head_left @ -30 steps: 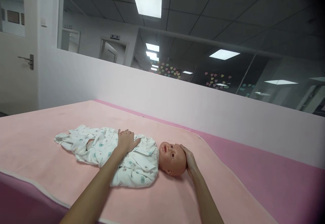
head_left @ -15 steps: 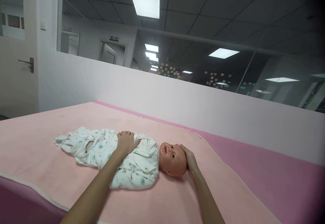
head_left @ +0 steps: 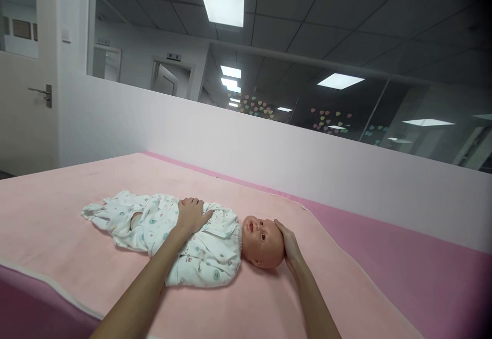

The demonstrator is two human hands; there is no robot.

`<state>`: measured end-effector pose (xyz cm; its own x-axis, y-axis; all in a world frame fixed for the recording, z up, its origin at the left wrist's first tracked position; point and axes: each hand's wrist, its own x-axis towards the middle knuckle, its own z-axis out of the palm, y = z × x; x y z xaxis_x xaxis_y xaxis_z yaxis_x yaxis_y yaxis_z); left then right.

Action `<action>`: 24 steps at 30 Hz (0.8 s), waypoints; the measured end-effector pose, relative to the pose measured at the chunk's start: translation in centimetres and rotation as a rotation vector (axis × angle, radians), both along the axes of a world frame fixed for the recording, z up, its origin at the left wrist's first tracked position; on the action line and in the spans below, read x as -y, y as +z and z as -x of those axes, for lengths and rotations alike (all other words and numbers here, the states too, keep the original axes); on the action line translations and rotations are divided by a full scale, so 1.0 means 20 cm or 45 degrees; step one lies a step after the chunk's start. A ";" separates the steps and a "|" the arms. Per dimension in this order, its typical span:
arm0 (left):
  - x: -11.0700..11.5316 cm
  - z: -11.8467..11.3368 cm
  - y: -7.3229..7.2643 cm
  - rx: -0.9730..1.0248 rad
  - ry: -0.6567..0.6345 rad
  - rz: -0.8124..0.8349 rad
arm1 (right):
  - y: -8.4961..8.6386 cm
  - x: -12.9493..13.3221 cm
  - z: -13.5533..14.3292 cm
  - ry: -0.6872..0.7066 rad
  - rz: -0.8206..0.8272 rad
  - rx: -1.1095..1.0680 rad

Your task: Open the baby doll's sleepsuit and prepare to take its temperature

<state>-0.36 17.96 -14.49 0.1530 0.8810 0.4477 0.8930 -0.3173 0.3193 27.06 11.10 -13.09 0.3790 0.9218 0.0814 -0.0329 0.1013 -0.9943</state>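
Bare-skinned, the left hand lies flat and open, palm down, on the chest of the baby doll at centre frame. To the right, the right hand cups the crown of the doll's head, fingers spread and gripping nothing. Both forearms are cut off at the lower edge. Small prints dot the doll's white romper; no writing is legible. Beneath it lies a pink blanket.

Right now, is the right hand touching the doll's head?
Touching. The head view shows the right hand cupped against the top of the doll's head, with no gap visible.
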 end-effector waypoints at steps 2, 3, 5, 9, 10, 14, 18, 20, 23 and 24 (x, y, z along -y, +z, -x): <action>0.00 0.00 0.00 -0.007 0.003 0.006 | 0.01 0.00 0.01 -0.039 0.008 0.006; 0.00 0.00 0.00 -0.009 0.002 0.007 | 0.01 0.00 0.01 -0.062 0.009 0.010; 0.00 0.00 0.00 -0.010 0.003 0.009 | 0.01 0.00 0.01 -0.049 0.018 0.010; 0.00 0.00 -0.01 -0.004 -0.002 -0.010 | 0.00 0.00 0.00 -0.090 -0.011 0.033; 0.00 0.00 -0.01 0.001 -0.007 -0.021 | 0.00 -0.01 -0.01 -0.130 -0.027 0.051; 0.00 0.00 -0.01 0.019 -0.017 -0.012 | 0.00 0.00 -0.02 -0.141 -0.031 0.070; 0.00 0.00 0.01 0.013 -0.011 0.024 | 0.00 0.01 -0.01 -0.144 -0.034 0.062; 0.01 0.00 0.01 0.012 -0.013 0.031 | 0.00 0.01 -0.01 -0.086 -0.023 0.047; 0.01 0.00 0.01 0.015 -0.012 0.026 | -0.01 0.00 -0.02 -0.072 -0.023 0.033; 0.01 0.00 0.01 0.014 -0.010 0.020 | -0.02 -0.01 -0.02 -0.089 -0.032 0.030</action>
